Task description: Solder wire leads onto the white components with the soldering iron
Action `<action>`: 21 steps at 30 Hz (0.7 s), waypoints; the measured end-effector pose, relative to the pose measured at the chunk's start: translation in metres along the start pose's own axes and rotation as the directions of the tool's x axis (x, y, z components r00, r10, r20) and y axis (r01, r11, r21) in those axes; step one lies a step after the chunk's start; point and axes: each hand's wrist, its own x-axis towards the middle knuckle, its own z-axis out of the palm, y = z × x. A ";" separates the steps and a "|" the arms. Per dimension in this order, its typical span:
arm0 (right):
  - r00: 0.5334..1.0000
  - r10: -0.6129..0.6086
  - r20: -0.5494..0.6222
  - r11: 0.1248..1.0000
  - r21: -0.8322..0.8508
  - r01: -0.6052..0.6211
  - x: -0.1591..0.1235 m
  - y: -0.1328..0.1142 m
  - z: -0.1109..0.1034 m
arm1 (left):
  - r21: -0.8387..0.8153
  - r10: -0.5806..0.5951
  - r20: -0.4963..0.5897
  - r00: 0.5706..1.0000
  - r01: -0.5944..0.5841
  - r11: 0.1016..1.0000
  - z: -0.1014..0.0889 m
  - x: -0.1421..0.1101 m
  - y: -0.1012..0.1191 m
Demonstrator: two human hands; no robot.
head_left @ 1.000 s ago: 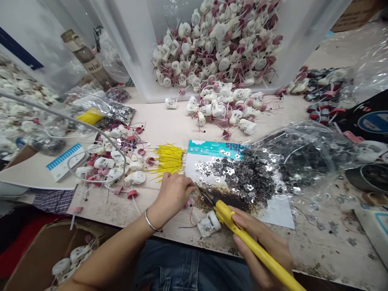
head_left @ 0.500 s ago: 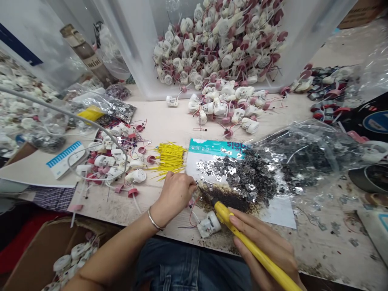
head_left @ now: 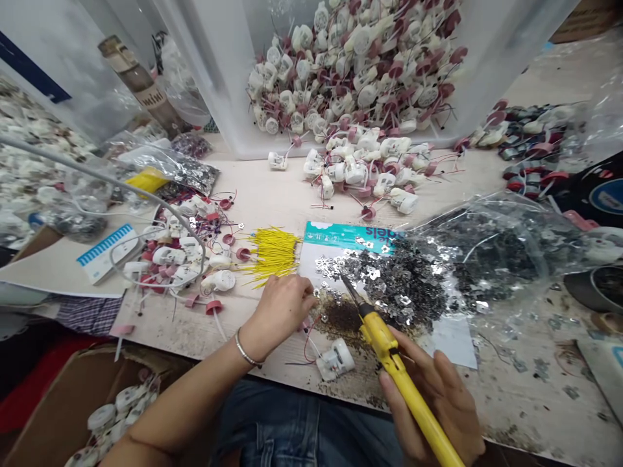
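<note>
My right hand [head_left: 433, 402] is wrapped round a yellow soldering iron [head_left: 389, 357], whose dark tip points up and left over a heap of small silver metal plates [head_left: 403, 279]. My left hand [head_left: 285, 301] is closed in a pinch at the left edge of the white sheet [head_left: 307, 263]; what its fingertips hold is hidden. Just beyond it lies a bundle of yellow wires [head_left: 273, 253]. Below my fingers rests a white plastic motor unit [head_left: 335, 360] with thin red and dark wires and a pink cap, partly behind my hand. Dark brown residue [head_left: 341, 318] covers the surface beside it.
A translucent bin [head_left: 233, 123] at the back holds many white and pink units, with more units [head_left: 357, 170] spilled before it. Another pile [head_left: 180, 253] lies left, near a grey cable. A clear bag of metal plates [head_left: 506, 253] sits right. A cardboard box [head_left: 53, 415] stands lower left.
The soldering iron's tip has moved away from my left fingertips, up and to the right over the metal plates. My right hand's fingers have shifted on its handle. The left hand stays nearly in place.
</note>
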 end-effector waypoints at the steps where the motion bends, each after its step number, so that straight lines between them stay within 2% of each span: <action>1: 1.000 0.024 -0.009 1.000 -0.007 -0.024 -0.001 0.000 0.002 | -0.001 0.007 -0.016 1.000 -0.007 1.000 -0.001 -0.002 -0.002; 5: 0.989 0.148 -0.010 0.988 -0.053 -0.149 0.003 0.000 0.002 | 0.053 0.015 -0.064 0.998 -0.011 0.999 -0.003 -0.011 -0.014; 8: 0.998 0.019 0.066 0.998 -0.065 -0.015 0.007 -0.003 0.004 | 0.070 0.058 -0.020 0.998 -0.056 0.996 -0.001 -0.015 -0.020; 11: 0.991 -0.118 0.065 0.990 -0.073 0.123 0.010 -0.005 0.013 | 0.083 0.173 -0.073 0.982 -0.167 0.982 0.000 -0.020 -0.014; 13: 0.984 -0.179 0.005 0.978 -0.108 0.178 0.013 -0.006 0.021 | 0.087 0.321 -0.086 0.943 -0.314 0.945 0.000 -0.026 -0.004; 14: 0.975 -0.221 -0.003 0.967 -0.132 0.219 0.015 -0.007 0.025 | 0.076 0.410 -0.085 0.908 -0.405 0.911 0.001 -0.030 0.002; 16: 0.960 -0.280 0.032 0.947 -0.154 0.281 0.020 -0.007 0.030 | 0.002 0.558 -0.116 0.822 -0.561 0.827 0.005 -0.035 0.013; 18: 0.967 -0.249 0.055 0.959 -0.129 0.254 0.023 -0.007 0.031 | -0.163 0.589 -0.244 0.770 -0.632 0.758 0.011 -0.039 0.020; 19: 0.977 -0.208 0.037 0.971 -0.114 0.211 0.023 -0.008 0.030 | -0.278 0.548 -0.317 0.774 -0.629 0.726 0.014 -0.039 0.022; 21: 0.990 -0.138 -0.019 0.986 -0.092 0.135 0.020 -0.009 0.027 | -0.502 0.403 -0.414 0.816 -0.574 0.647 0.017 -0.040 0.023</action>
